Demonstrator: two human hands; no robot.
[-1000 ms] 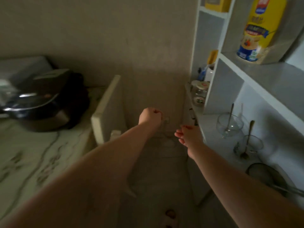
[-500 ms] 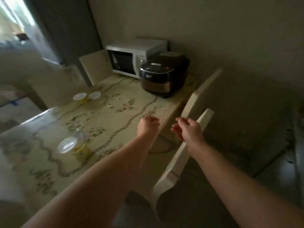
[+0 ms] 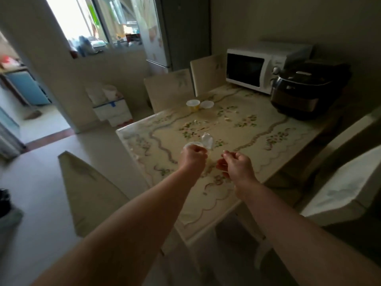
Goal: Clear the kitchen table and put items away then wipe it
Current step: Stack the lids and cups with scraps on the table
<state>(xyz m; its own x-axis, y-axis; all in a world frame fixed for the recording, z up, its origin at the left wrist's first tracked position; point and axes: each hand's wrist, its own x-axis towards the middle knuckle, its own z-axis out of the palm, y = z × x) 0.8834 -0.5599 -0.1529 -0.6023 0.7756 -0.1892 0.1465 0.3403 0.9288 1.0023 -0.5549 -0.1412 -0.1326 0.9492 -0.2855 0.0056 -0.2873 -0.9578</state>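
2 bare hands out over table (image 3: 257, 153), mid-frame. left hand (image 3: 192, 156) clenched in fist, nothing seen in it; clear cup (image 3: 193, 144) just behind knuckles, clear lid (image 3: 207, 140) tipped up at its right, contact cannot tell. right hand (image 3: 237, 165) just right of left, fingers curled in, thumb against forefinger, nothing seen held. farther up table: pale scraps (image 3: 226, 119), then yellow cup (image 3: 193, 105) and white cup (image 3: 207, 104) side by side at far edge. upper right: microwave (image 3: 257, 69), dark rice cooker (image 3: 305, 93) beside it.
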